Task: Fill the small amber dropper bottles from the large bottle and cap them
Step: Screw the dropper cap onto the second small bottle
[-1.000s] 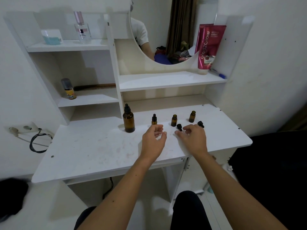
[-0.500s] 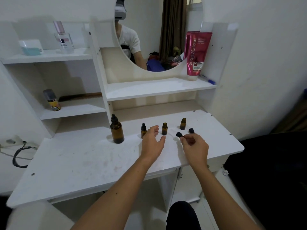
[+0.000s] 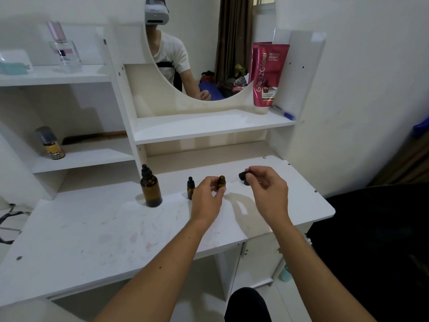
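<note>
The big amber bottle (image 3: 151, 189) stands upright on the white desk (image 3: 92, 228), black dropper cap on, long axis vertical, neck pointing straight up. Everything else is placed off it.

Just to its right stands a small capped bottle (image 3: 190, 188), also upright w/ its dropper top on. Next right again, the left hand (image 3: 207, 199) grips a second small bottle (image 3: 221, 182) — fingers and thumb curled round its body, the bottle vertical, its open neck pointing up, no cap on it. Its base is hidden by the fingers, so can't tell if it sits on the desk or is lifted a bit.

Further right of the big bottle, the right hand (image 3: 267, 189) is raised over the desk, pinching a black dropper cap (image 3: 243, 176) between thumb and fingertips. The cap lies roughly sideways, rubber end toward the left (the glass tube isn't clear enough to make out). Cap and open bottle are near each other but apart.

Behind the big bottle — a shelf unit w/ a round mirror (image 3: 209, 54). Right of the mirror a pink tube (image 3: 267, 75) stands on its cap. On the shelves up and left of the big bottle: a clear perfume bottle (image 3: 63, 49) and a small yellow-label bottle (image 3: 52, 145).
</note>
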